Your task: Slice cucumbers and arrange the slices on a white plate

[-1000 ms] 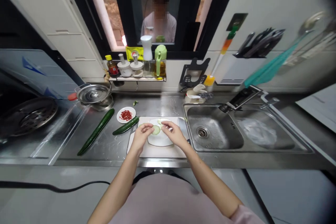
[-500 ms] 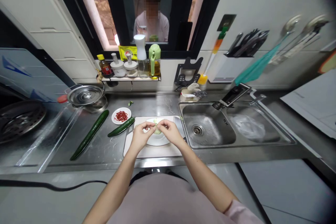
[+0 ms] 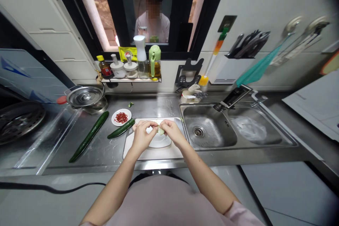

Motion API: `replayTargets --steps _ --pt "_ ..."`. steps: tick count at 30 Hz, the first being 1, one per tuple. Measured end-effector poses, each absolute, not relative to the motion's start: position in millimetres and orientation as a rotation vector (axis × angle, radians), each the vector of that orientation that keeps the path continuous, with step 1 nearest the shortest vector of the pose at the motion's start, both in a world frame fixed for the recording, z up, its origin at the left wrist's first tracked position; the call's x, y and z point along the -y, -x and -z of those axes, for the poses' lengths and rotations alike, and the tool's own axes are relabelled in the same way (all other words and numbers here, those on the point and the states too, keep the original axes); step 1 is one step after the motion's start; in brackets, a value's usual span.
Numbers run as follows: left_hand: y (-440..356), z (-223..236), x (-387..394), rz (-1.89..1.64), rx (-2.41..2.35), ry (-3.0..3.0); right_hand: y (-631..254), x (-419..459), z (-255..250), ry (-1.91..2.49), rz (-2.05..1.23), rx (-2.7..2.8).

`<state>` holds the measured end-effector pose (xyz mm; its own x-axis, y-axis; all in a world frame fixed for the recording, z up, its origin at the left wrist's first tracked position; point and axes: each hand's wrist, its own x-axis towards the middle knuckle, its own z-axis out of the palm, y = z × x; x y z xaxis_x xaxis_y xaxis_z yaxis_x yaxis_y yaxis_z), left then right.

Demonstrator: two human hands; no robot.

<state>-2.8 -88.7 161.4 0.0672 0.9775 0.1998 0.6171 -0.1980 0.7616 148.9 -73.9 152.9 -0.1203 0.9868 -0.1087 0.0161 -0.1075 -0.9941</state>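
My left hand (image 3: 144, 132) and my right hand (image 3: 172, 132) meet above a white plate (image 3: 160, 143), their fingertips pinched on a thin pale-green cucumber slice (image 3: 160, 131). The plate rests on a white cutting board (image 3: 148, 154). A knife blade (image 3: 179, 124) partly shows at the board's right side, behind my right hand. Left of the board lies a cut cucumber (image 3: 121, 129), its right end near the board's edge. Further left is a long whole cucumber (image 3: 89, 136). My hands hide part of the plate.
A small white plate of chopped red chillies (image 3: 121, 117) sits behind the cut cucumber, near green scraps (image 3: 130, 105). A lidded steel pot (image 3: 87, 99) stands at back left. The double sink (image 3: 210, 127) lies right of the board. Seasoning jars stand on a wall rack (image 3: 132, 80).
My fingers have shifted on the cucumber slice, which now hangs more toward my right fingertips. The left hand's fingers are turned slightly. The whole view has moved a little.
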Motion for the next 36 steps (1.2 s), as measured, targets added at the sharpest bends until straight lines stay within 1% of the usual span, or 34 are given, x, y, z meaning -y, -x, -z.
replayTargets --steps 9,16,19,22,25,28,31,36 --pt "1 -155 93 -1.035 -1.595 -2.051 -149 75 -161 1.208 -1.626 1.006" --pt "-2 -146 96 -1.144 -1.58 -2.0 -149 76 -160 1.205 -1.744 0.929" --pt "-3 -138 96 -1.166 -1.573 -1.851 -150 74 -156 1.246 -1.722 0.973" --pt "-5 -125 98 -1.19 -1.499 -1.498 -155 70 -154 1.268 -1.719 0.993" --pt "-6 -115 100 -1.042 -1.27 -1.038 -159 66 -153 1.247 -1.734 1.02" --pt "-7 -113 98 -0.875 -1.034 -0.712 -163 64 -151 1.231 -1.762 1.097" --pt "-7 -116 93 -0.908 -0.966 -0.576 -166 61 -148 1.224 -1.802 1.179" --pt "-3 -113 82 -1.016 -1.031 -0.647 -174 52 -138 1.249 -1.811 1.321"
